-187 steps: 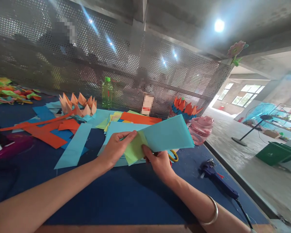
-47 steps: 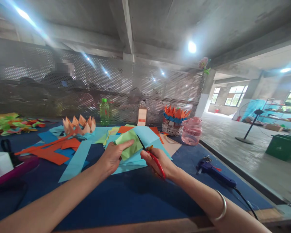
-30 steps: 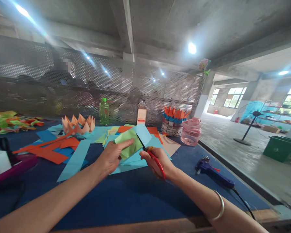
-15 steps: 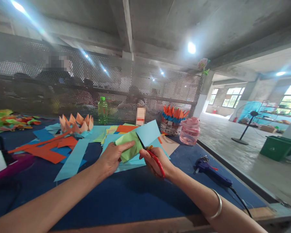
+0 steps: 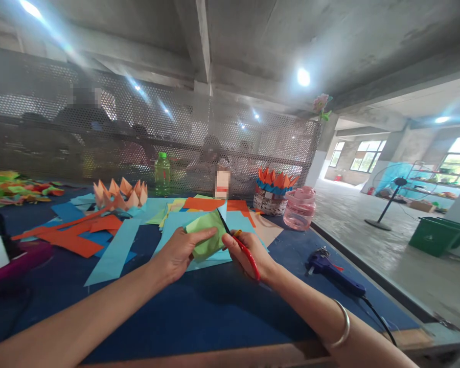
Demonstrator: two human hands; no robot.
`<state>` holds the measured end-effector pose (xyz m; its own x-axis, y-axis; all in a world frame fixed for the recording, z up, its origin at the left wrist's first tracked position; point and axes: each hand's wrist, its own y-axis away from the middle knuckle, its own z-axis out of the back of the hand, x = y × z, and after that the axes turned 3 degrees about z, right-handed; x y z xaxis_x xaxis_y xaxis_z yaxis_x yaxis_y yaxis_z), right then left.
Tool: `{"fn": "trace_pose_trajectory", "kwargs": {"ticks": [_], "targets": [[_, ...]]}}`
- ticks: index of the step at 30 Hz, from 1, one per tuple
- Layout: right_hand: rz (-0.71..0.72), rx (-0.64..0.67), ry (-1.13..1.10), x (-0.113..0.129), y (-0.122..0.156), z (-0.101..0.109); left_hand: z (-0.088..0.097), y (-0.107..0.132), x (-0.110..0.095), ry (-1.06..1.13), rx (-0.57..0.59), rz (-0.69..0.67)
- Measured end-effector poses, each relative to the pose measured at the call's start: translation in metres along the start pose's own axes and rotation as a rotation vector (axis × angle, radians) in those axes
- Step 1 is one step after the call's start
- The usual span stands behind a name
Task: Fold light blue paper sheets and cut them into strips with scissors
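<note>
In my head view, my left hand (image 5: 174, 255) pinches the green paper (image 5: 205, 232), thumb laid flat along its upper face toward the right edge; the fingers underneath are mostly hidden by it. My right hand (image 5: 251, 255) is curled round the scissors (image 5: 250, 263), with the red handle loop along the palm and the thumb near the paper's right edge. The dark blades slant far and left along that edge; whether they are fully together I cannot tell. The green paper is held over the near part of the light blue sheets (image 5: 172, 225), in the middle of the table (image 5: 184, 327). Nearer me, a wide stretch of blue tabletop runs between my forearms to the pale front edge, so my elbows have room. To the right, the glue gun (image 5: 335, 273) lies at a slant near the table's right edge, well apart from my hand, its cord running toward the near corner. Beyond my right hand, the pink bottle (image 5: 299, 209) stands close to that same edge, just beside the patterned basket (image 5: 269, 200) with its orange and blue points. On the left, a light blue strip (image 5: 113, 253) reaches toward me beside orange pieces (image 5: 74, 240), narrowing the way past my left forearm. Farther back are the peach paper ring (image 5: 120, 197) and the green-capped bottle (image 5: 162, 176), near the perforated screen (image 5: 138, 133) along the far side.
</note>
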<state>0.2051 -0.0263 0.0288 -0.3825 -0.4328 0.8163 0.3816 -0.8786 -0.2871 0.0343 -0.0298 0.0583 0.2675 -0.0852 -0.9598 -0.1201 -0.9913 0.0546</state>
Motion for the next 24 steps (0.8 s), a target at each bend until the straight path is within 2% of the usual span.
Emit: {"fn": "trace_pose_trajectory", "kwargs": {"ticks": [9, 13, 17, 24], "targets": [[-0.012, -0.047, -0.065, -0.0035, -0.0013, -0.0032, 0.0035, -0.0028, 0.0036, 0.002, 0.029, 0.051], [-0.001, -0.041, -0.027, -0.0028, -0.0011, -0.0015, 0.0006, 0.0008, 0.0001, -0.002, 0.002, 0.051], [0.006, -0.018, 0.016, -0.001, -0.0002, 0.0014, -0.0033, 0.0062, -0.0024, -0.023, 0.04, 0.041], [-0.011, -0.023, 0.03, -0.0005, -0.0009, 0.0009, -0.0001, -0.0002, 0.0067, 0.01, 0.071, 0.067]]}}
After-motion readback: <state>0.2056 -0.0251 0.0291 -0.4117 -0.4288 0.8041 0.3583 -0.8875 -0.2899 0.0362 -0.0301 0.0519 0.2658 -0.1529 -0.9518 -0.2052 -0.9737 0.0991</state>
